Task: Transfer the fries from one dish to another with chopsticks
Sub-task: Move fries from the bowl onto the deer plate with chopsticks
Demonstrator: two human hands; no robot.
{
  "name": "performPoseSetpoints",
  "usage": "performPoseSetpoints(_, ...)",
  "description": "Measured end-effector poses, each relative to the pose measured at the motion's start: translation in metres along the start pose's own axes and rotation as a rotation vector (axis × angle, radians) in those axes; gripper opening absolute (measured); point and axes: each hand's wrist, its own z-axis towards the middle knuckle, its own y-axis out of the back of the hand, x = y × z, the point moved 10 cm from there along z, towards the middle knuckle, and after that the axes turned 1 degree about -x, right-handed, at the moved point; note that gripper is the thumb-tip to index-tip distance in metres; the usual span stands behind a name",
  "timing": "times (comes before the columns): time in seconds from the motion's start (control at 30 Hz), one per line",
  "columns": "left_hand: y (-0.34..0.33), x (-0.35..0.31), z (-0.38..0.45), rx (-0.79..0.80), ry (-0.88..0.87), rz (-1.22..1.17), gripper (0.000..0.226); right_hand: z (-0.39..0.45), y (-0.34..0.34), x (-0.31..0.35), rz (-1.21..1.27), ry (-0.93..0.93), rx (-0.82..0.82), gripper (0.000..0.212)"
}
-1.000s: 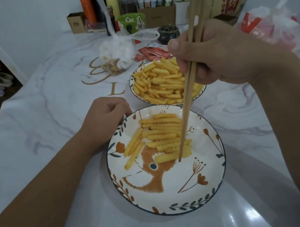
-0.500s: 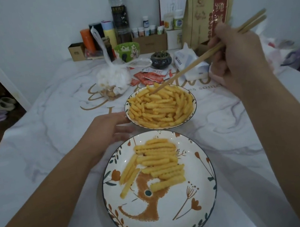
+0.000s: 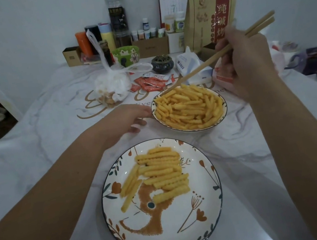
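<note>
Reaching over the far bowl (image 3: 224,112), we hold the chopsticks (image 3: 216,58) in our right hand (image 3: 247,60), fingers curled around the upper part of the shafts. The sticks slant down and to the left from that hand, their tips arriving at the back-left edge of the heap of fries (image 3: 188,106) in the bowl. Whether the tips already pinch a fry we cannot tell; they sit close together right at the pile's rim.

Our left hand (image 3: 130,117) rests on the bench (image 3: 35,160) just beside the bowl's left rim, fingers loosely extended, holding nothing; it looks placed to steady the bowl, though contact with the rim is hard to confirm.

The relation that matters: the fries in the bowl lie below and to the left of our right hand, along the line of the chopsticks, and most of them run roughly crosswise to that line or at mixed angles. A fry lying across the tips should be the easier one to clamp. The painted plate (image 3: 192,236) sits nearer to us, with a smaller group of transferred fries (image 3: 162,173) laid mostly side by side on its upper half, so the loaded sticks would travel toward us and slightly left. The bowl remains well filled, so we judge the job far from finished.
</note>
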Motion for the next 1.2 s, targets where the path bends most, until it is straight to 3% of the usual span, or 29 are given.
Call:
performPoseSetpoints(0.07, 0.015, -0.006, -0.009, -0.054, -0.074, 0.265, 0.015, -0.001, 0.001, 0.007, -0.019, 0.045, 0.017, 0.044)
performPoseSetpoints(0.2, 0.008, 0.020, -0.039, 0.168, -0.054, 0.574, 0.023, -0.001, -0.002, 0.016, -0.245, 0.175, 0.072, 0.045)
performPoseSetpoints(0.3, 0.006, 0.028, -0.046, 0.128, -0.091, 0.552, 0.031, -0.002, -0.003, 0.016, -0.401, 0.240, 0.078, 0.046)
performPoseSetpoints(0.57, 0.030, 0.013, -0.042, -0.079, -0.110, 0.525, 0.025, -0.011, -0.018, 0.020, -0.559, 0.347, 0.128, 0.044)
performPoseSetpoints(0.73, 0.037, 0.031, -0.047, -0.165, -0.059, 0.341, 0.020, -0.015, -0.021, 0.020, -0.551, 0.379, 0.120, 0.046)
performPoseSetpoints(0.9, 0.056, 0.052, -0.063, -0.340, -0.013, -0.054, 0.024, -0.027, -0.024, 0.024, -0.168, 0.262, 0.069, 0.056)
performPoseSetpoints(1.03, 0.060, 0.066, -0.076, -0.506, -0.052, -0.404, 0.025, -0.053, -0.063, 0.015, -0.054, 0.083, 0.308, 0.060)
performPoseSetpoints(1.2, 0.062, 0.066, -0.077, -0.522, -0.092, -0.502, 0.027, -0.099, -0.115, 0.002, -0.221, 0.051, 0.705, 0.058)
